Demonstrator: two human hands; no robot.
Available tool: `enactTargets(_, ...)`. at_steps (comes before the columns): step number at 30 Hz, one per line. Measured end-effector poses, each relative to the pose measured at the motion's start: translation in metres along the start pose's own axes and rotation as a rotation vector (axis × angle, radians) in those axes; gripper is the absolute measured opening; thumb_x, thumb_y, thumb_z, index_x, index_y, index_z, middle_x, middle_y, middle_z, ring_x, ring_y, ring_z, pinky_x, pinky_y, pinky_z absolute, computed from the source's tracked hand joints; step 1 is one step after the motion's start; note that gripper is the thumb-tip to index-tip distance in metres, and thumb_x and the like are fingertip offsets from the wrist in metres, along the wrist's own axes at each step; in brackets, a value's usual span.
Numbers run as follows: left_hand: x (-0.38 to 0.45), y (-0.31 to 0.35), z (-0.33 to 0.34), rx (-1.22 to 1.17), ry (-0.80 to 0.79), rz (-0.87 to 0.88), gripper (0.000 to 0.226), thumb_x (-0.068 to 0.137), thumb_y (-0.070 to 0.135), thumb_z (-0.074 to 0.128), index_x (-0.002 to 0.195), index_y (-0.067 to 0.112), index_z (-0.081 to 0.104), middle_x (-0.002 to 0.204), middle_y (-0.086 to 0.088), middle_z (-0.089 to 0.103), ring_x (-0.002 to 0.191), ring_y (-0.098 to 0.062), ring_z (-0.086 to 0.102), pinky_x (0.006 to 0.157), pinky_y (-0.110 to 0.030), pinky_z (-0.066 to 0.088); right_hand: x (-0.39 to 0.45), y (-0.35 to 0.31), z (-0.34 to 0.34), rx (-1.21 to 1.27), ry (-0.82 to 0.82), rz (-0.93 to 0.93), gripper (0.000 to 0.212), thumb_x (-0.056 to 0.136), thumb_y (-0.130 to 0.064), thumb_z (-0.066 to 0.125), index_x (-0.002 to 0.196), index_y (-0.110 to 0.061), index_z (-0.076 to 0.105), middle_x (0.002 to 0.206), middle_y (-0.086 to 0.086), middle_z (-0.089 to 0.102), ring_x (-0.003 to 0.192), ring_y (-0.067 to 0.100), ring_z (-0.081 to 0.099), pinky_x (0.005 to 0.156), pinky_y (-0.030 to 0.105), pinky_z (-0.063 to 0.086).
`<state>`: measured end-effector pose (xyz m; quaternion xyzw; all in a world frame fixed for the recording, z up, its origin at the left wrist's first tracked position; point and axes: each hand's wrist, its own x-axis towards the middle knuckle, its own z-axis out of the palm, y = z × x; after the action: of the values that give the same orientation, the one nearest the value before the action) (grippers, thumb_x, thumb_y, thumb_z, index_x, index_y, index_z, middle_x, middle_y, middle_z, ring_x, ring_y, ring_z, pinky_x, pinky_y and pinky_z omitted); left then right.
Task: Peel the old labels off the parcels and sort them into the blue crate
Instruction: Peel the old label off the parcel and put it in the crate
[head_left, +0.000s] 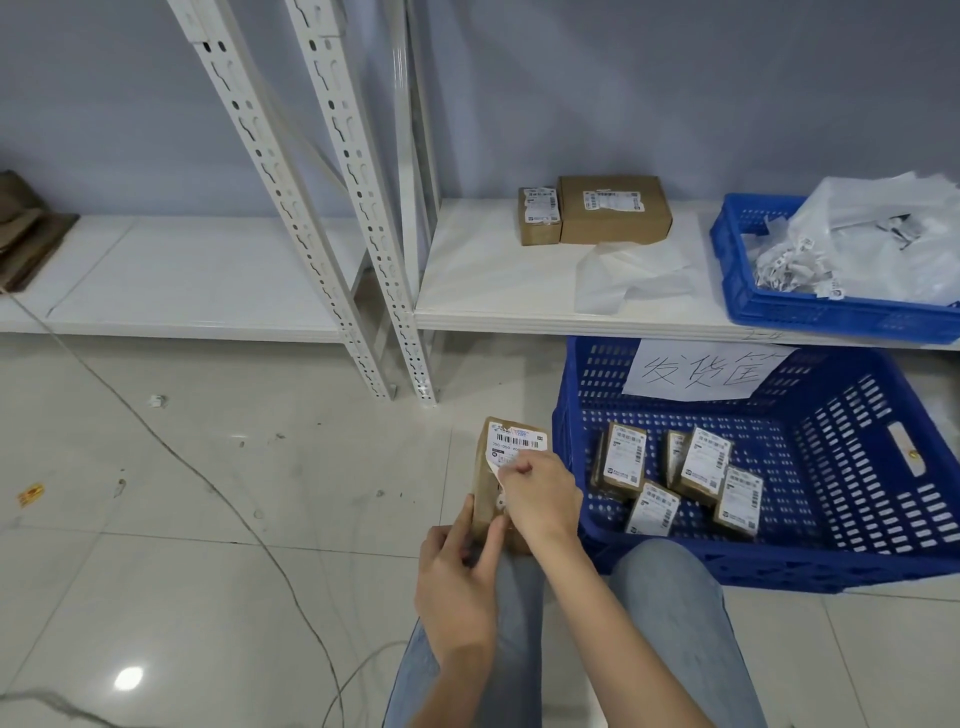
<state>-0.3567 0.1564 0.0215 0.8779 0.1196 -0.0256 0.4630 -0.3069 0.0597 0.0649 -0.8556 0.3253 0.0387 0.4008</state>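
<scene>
A small brown cardboard parcel (487, 486) stands over my knee. My left hand (457, 582) grips its near end, thumb along the front face. My right hand (540, 499) pinches the lower edge of the white barcode label (517, 441), which is lifted partway off the parcel. To the right, on the floor, sits a large blue crate (852, 564) with a handwritten paper sign; several labelled brown parcels (704, 467) lie inside it.
Two more labelled boxes (613, 210) and a crumpled plastic bag (631, 275) lie on the low white shelf (493, 306). A smaller blue crate (769, 312) holds torn labels and bags. White rack uprights (358, 208) stand ahead. A thin cable (218, 491) crosses the tiled floor.
</scene>
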Motion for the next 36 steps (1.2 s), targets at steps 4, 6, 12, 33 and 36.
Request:
enactTargets(4, 0.002, -0.003, 0.001, 0.039, -0.001, 0.011, 0.043, 0.089, 0.055, 0.055, 0.129, 0.041, 0.061, 0.086, 0.013, 0.052, 0.074, 0.0, 0.058, 0.061, -0.009, 0.036, 0.0, -0.001, 0.005, -0.064, -0.015, -0.01, 0.03, 0.098, -0.042, 0.043, 0.104, -0.021, 0.064, 0.125, -0.002, 0.053, 0.116, 0.017, 0.045, 0.093, 0.031, 0.037)
enactTargets(6, 0.001, -0.004, 0.001, 0.047, 0.0, 0.022, 0.043, 0.089, 0.056, 0.054, 0.128, 0.04, 0.062, 0.085, 0.013, 0.052, 0.073, -0.001, 0.058, 0.06, -0.009, 0.036, 0.001, -0.005, 0.008, -0.108, 0.015, 0.024, 0.045, 0.089, -0.063, 0.044, 0.102, -0.024, 0.061, 0.128, 0.0, 0.045, 0.124, 0.022, 0.037, 0.104, 0.04, 0.031)
enactTargets(12, 0.002, -0.003, 0.001, 0.006, -0.005, -0.008, 0.044, 0.086, 0.06, 0.054, 0.123, 0.039, 0.066, 0.085, 0.011, 0.053, 0.073, -0.001, 0.058, 0.061, -0.009, 0.037, 0.012, -0.007, 0.011, 0.01, -0.029, 0.043, 0.02, 0.08, -0.039, 0.073, 0.09, -0.023, 0.067, 0.137, 0.001, 0.04, 0.112, 0.022, 0.053, 0.085, 0.03, 0.044)
enactTargets(33, 0.003, -0.001, 0.001, 0.002, 0.008, -0.009, 0.043, 0.082, 0.06, 0.059, 0.12, 0.042, 0.067, 0.082, 0.012, 0.055, 0.069, 0.002, 0.058, 0.061, -0.011, 0.038, 0.013, 0.0, 0.017, 0.105, 0.015, 0.075, 0.018, 0.096, -0.026, 0.052, 0.103, -0.015, 0.065, 0.151, 0.001, 0.028, 0.126, 0.025, 0.045, 0.097, 0.033, 0.038)
enactTargets(36, 0.002, 0.0, 0.001, 0.011, -0.003, 0.005, 0.045, 0.082, 0.06, 0.058, 0.124, 0.045, 0.063, 0.083, 0.012, 0.054, 0.072, 0.0, 0.058, 0.061, -0.011, 0.037, 0.012, 0.001, 0.02, 0.109, 0.018, 0.106, 0.029, 0.097, -0.028, 0.046, 0.115, -0.012, 0.063, 0.151, 0.001, 0.025, 0.128, 0.025, 0.038, 0.107, 0.04, 0.035)
